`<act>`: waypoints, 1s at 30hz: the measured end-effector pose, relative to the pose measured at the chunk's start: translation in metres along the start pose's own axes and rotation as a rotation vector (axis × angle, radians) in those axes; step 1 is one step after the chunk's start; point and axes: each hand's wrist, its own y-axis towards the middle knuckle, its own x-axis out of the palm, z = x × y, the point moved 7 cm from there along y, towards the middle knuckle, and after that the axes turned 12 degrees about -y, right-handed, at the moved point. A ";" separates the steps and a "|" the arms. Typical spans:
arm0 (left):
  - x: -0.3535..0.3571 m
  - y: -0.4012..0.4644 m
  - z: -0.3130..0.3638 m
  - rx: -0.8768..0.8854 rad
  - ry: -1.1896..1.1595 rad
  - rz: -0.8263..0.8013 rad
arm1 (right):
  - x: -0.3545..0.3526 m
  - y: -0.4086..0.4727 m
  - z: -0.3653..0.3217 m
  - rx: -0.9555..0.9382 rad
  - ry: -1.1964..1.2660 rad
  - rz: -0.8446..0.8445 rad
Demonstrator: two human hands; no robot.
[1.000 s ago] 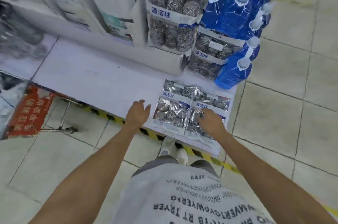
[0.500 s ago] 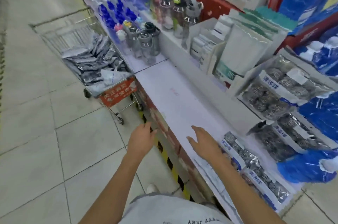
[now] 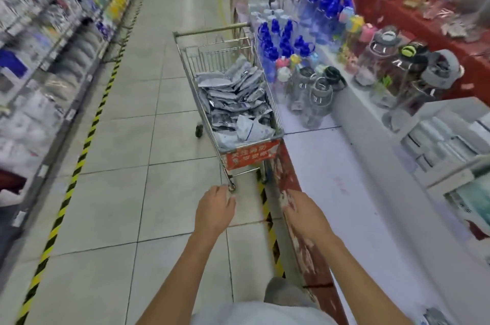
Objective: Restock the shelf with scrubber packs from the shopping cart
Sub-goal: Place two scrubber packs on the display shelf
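Tiled aisle floor runs ahead; both hands, left hand [image 3: 215,212] and right hand [image 3: 305,216], hang open and empty. Scrubber packs [image 3: 233,98] fill the shopping cart [image 3: 212,30] beside the shelf [image 3: 344,178]; likely light, crinkly, best pinched at an edge.

Bare forearms, no sleeves, pale grey shirt [image 3: 254,314], grey shorts [image 3: 285,291]

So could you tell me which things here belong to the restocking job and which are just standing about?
Part of the job:
shopping cart
scrubber packs piled in it
white shelf
left hand and right hand, both empty

Just standing about:
blue-capped bottles
clear jugs
white boxes
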 end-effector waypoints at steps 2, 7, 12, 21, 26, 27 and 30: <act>-0.005 0.025 -0.011 -0.041 -0.018 -0.002 | -0.001 0.031 -0.010 -0.011 0.023 -0.011; -0.012 0.104 -0.020 -0.113 -0.063 -0.019 | -0.013 0.122 -0.027 -0.018 0.049 -0.047; -0.025 0.198 -0.013 -0.170 -0.099 -0.020 | -0.052 0.226 -0.046 -0.061 0.117 -0.033; -0.078 0.363 -0.028 -0.284 -0.212 0.054 | -0.119 0.425 -0.091 -0.010 0.222 -0.049; -0.105 0.465 -0.047 -0.331 -0.263 0.079 | -0.153 0.543 -0.118 0.067 0.341 -0.015; -0.110 0.487 -0.051 -0.334 -0.272 0.081 | -0.158 0.565 -0.124 0.079 0.346 -0.007; -0.123 0.553 -0.063 -0.341 -0.298 0.082 | -0.175 0.630 -0.139 0.142 0.378 0.004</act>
